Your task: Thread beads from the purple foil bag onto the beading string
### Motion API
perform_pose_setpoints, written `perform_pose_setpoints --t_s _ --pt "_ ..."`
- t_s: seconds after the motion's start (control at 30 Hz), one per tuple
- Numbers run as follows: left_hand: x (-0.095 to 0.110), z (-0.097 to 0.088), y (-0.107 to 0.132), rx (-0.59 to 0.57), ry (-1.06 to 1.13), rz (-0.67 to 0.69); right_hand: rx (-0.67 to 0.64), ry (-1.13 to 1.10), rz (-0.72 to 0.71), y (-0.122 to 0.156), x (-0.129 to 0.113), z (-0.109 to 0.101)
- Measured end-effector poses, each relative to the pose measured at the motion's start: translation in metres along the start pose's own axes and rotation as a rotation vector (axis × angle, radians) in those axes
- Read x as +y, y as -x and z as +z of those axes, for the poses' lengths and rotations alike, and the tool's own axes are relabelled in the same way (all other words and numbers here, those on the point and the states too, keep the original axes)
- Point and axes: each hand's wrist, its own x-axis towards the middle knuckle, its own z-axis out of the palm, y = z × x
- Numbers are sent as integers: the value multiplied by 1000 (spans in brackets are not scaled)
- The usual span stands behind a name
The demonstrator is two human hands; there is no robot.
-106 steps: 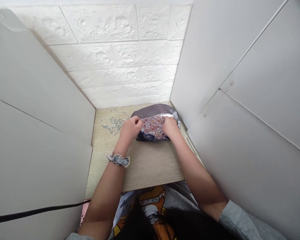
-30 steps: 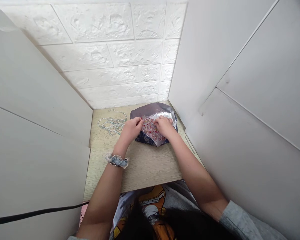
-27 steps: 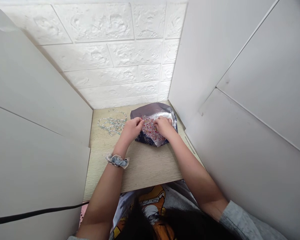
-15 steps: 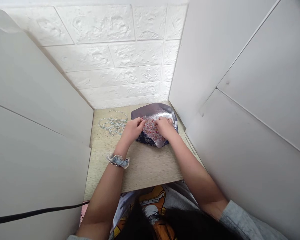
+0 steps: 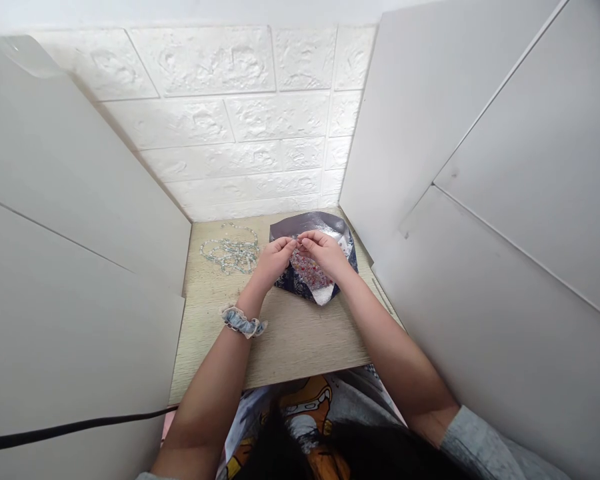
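Since anything dropped would likely land among the beads (image 5: 310, 272), I hold left hand (image 5: 276, 259) and right hand (image 5: 330, 256) pinched narrow over the bag (image 5: 294, 285), contents too small to tell.

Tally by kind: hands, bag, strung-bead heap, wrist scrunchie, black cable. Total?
Left hand and right hand: 2
Bag: 1
Strung-bead heap: 1
Wrist scrunchie: 1
Black cable: 1
Total: 6

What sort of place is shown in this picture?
Probably a small indoor work corner, perhaps at home: a narrow tabletop fitted between white panels, and an open bag of small colourful beads on it.
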Motion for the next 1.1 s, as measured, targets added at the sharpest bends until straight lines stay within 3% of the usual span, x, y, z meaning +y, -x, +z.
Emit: perform_pose_setpoints --t_s 0.47,1.1 --pt "3 -4 1 -62 -74 102 -26 -155 -3 4 -3 1" --pt "0 -9 -1 -84 -213 178 -93 5 -39 6 -3 -2"
